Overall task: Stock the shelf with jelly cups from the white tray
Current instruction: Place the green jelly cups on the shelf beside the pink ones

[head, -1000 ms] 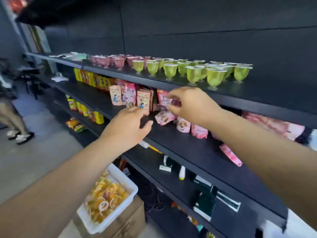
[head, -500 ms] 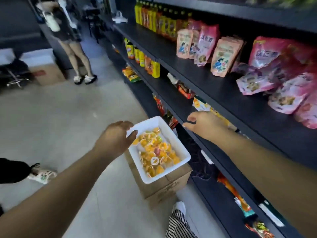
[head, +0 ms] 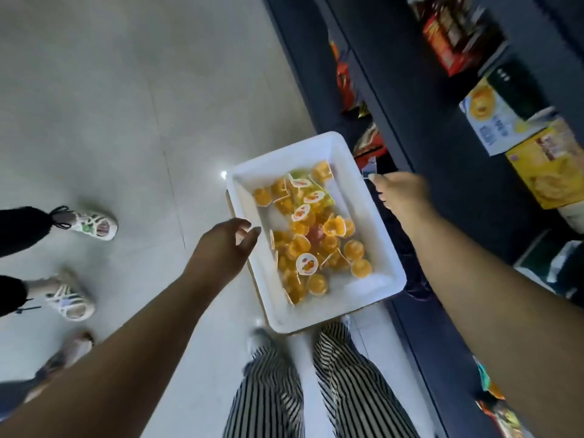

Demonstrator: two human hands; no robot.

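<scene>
A white tray (head: 373, 289) sits low in front of my legs, holding several orange jelly cups (head: 311, 238), some with printed lids facing up. My left hand (head: 226, 248) hovers at the tray's left rim with fingers loosely bent and nothing in it. My right hand (head: 399, 192) hangs over the tray's right rim, fingers relaxed, also holding nothing. The dark shelf (head: 420, 121) runs along the right side.
Boxed goods, a yellow box (head: 546, 162) and a blue-white box (head: 491, 116), stand on the lower shelf. Snack bags (head: 344, 80) lie on the bottom shelf. Another person's sandalled feet (head: 91, 222) stand on the pale floor at left. My striped trousers (head: 316, 390) are below.
My view has tipped from the shelves down to the tray. Both hands have dropped from shelf height to the tray's two sides.
</scene>
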